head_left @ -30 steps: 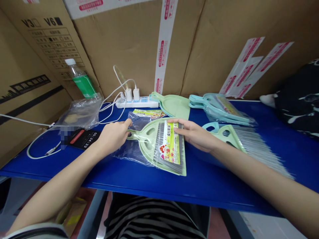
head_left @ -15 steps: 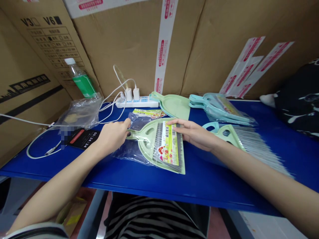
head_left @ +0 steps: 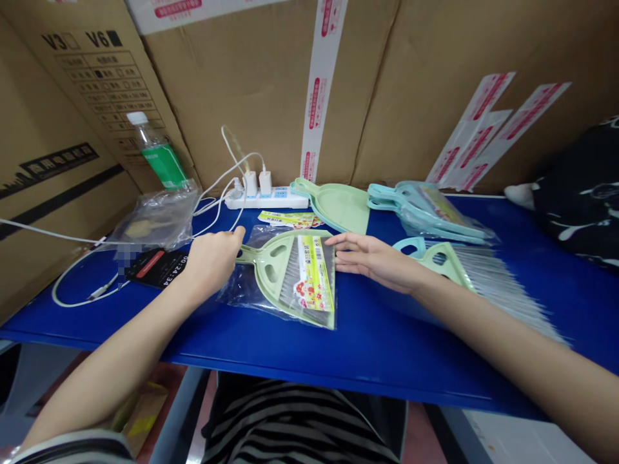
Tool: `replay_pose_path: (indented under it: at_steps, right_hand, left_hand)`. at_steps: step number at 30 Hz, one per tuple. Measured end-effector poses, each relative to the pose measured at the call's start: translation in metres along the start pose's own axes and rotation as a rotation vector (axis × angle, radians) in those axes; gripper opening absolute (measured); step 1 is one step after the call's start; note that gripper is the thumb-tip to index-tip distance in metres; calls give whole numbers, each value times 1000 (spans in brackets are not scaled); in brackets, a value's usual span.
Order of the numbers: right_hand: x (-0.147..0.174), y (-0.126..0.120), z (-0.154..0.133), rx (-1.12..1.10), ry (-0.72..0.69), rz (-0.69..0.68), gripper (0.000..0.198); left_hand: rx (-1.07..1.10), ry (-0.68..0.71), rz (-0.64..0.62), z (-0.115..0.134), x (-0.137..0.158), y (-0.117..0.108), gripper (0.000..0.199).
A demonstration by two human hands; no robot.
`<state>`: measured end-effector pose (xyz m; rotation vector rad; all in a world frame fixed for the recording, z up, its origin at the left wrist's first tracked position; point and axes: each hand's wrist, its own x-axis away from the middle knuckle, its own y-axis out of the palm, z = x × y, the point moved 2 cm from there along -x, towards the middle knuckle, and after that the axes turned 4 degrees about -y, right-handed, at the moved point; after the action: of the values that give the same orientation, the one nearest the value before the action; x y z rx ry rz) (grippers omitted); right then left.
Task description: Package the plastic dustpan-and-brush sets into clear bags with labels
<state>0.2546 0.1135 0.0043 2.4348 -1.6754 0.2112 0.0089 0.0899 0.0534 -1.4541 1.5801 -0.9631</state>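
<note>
A green dustpan-and-brush set lies in a clear plastic bag on the blue table, its handle to the left. A yellow label card rests over the grey bristles, inside the bag as far as I can see. My left hand is closed around the handle end of the set and the bag there. At the pan's wide right edge is my right hand, fingers stretched out and apart, the tips at the bag's edge. Whether they touch it I cannot tell.
Behind lie loose label cards, green and blue dustpans and bagged blue sets. Loose brushes are at right. A power strip, cables, a phone and a bottle stand left. Cardboard walls close off the back.
The bagged dustpan set has slid left with my left hand. My right hand, earlier over the label's edge with its fingertips, is now at the bag's right edge.
</note>
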Motion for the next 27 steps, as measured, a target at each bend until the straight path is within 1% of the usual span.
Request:
replay_pose_path:
  at_steps: [2, 6, 10, 12, 15, 17, 20, 22, 24, 27]
  right_hand:
    - [-1, -1, 1, 12, -18, -6, 19]
    - [-2, -2, 3, 38, -86, -62, 21]
    - [0, -2, 2, 102, -109, -68, 24]
    - [1, 0, 1, 167, -128, -62, 24]
    - [3, 3, 0, 327, -219, -41, 21]
    - [5, 5, -1, 463, -335, -30, 19]
    - [8, 9, -2, 712, -549, -25, 17]
    - [9, 12, -2, 872, -655, -24, 16]
    - [9, 13, 0, 1007, -701, 1, 14]
    - [7, 15, 4, 1140, -697, 42, 13]
  left_hand:
    - [-10, -5, 2, -1, 0, 0, 34]
    - [-35, -18, -8, -3, 0, -1, 40]
    - [-35, -60, -23, -4, 2, -4, 44]
    - [-34, -91, -14, -4, 3, -5, 44]
    - [-26, -99, 7, -4, 4, -6, 44]
    - [-25, -88, 10, -3, 4, -5, 45]
    - [-33, -78, 12, -3, 4, -4, 47]
    - [-26, -78, 24, -2, 4, -3, 48]
    - [-10, -77, 31, -2, 4, -3, 48]
    - [-1, -76, 23, -1, 4, -4, 49]
